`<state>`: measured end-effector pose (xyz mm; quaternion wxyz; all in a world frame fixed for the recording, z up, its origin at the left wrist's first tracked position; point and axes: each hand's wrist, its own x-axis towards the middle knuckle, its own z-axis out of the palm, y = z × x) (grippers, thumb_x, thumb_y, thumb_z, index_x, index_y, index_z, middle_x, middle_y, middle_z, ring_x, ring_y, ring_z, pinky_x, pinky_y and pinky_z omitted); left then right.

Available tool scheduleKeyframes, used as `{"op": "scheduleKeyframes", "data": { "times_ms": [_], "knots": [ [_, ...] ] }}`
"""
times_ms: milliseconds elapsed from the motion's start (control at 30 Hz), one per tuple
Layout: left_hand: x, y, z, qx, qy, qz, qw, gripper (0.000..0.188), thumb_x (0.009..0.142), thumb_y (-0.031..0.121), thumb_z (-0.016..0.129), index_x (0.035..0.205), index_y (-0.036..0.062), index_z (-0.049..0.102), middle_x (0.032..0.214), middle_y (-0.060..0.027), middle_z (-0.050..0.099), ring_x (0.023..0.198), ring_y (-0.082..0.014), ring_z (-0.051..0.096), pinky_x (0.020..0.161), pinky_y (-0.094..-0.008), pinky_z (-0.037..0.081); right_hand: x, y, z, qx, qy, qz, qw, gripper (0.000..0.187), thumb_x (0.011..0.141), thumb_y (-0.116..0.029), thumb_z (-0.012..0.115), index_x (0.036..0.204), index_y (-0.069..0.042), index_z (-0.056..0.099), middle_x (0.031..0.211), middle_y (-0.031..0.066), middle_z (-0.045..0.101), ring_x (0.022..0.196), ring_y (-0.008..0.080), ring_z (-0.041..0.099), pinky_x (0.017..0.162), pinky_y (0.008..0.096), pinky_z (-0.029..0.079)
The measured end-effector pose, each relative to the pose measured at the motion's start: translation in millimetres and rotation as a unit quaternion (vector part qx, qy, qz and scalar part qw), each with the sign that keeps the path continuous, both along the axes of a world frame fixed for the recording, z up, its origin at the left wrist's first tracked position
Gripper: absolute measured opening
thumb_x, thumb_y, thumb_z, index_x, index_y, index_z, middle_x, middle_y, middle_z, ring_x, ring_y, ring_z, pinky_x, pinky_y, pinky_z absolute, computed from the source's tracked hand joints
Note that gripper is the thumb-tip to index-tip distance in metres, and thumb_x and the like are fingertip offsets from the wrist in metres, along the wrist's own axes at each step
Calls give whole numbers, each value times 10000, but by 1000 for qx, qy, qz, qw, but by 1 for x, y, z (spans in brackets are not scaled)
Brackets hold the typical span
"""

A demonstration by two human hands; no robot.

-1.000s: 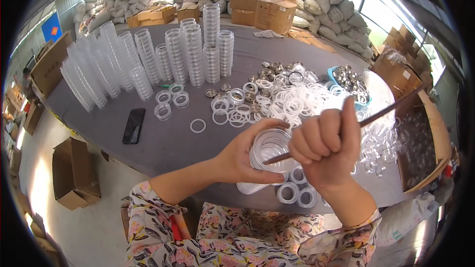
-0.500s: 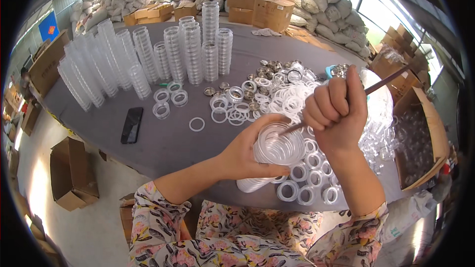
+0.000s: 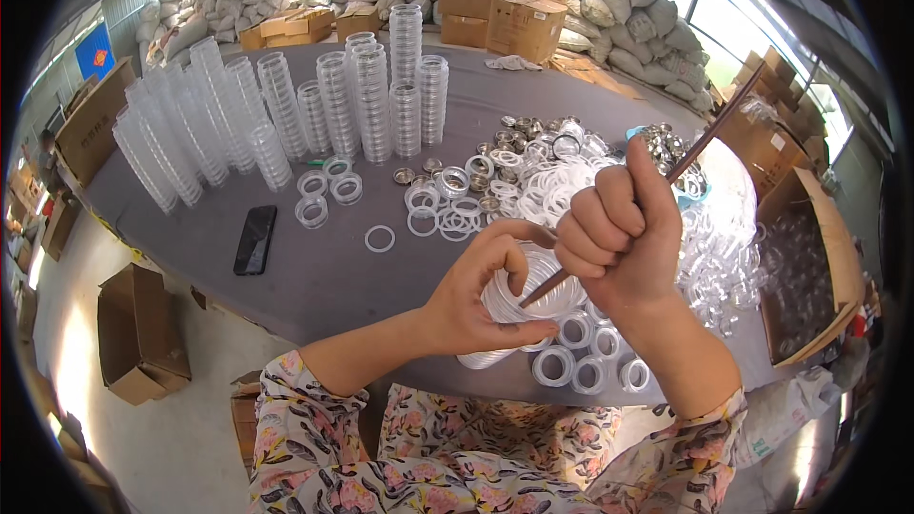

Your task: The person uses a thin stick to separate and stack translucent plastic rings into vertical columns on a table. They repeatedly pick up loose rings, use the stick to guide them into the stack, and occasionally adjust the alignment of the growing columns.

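Note:
My left hand [image 3: 466,290] is wrapped round a stack of clear plastic rings [image 3: 564,303] near the table's front edge, its forefinger bent over the opening. A thin brown stick [image 3: 706,140] slants down from my right hand [image 3: 614,228], which is closed in a fist with the thumb up. The stick's lower tip is at the mouth of the stack; whether it touches is hard to see. Several clear rings [image 3: 554,366] lie flat beside the stack. Just beyond my hands spreads a heap of white rings [image 3: 557,186] mixed with round silvery metal pieces [image 3: 547,131].
Tall stacks of clear plastic containers [image 3: 369,100] stand at the far left. A black phone [image 3: 254,240] and one loose ring [image 3: 379,227] lie nearer. At right are a pile of clear pieces [image 3: 719,266] and an open carton [image 3: 847,271]. Another carton [image 3: 143,333] sits on the floor.
My right hand has moved slightly left and down, and the stick now stands steeper, with its tip lower in the opening. My left forefinger has curled over the stack's mouth.

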<state>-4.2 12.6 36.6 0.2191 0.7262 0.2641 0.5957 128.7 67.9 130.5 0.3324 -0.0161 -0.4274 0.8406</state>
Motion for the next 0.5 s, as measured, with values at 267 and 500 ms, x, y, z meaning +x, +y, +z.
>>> {"op": "scheduleKeyframes", "data": {
  "times_ms": [267,500],
  "knots": [
    [13,3,-6,-30,-120,-42,991,737,586,82,758,1130,44,262,1108,-108,367,1043,-190,399,922,-319,306,-9,10,-14,121,82,-38,989,556,912,-407,221,432,-127,230,392,-16,215,357,85,154,338,222,136],
    [12,4,-6,34,-102,-21,994,610,583,93,763,984,77,304,1103,-120,375,1047,-216,407,900,-333,323,10,16,-9,126,115,-87,981,548,916,-389,208,431,-136,212,394,-29,212,363,84,137,342,223,144]
  ]
}}
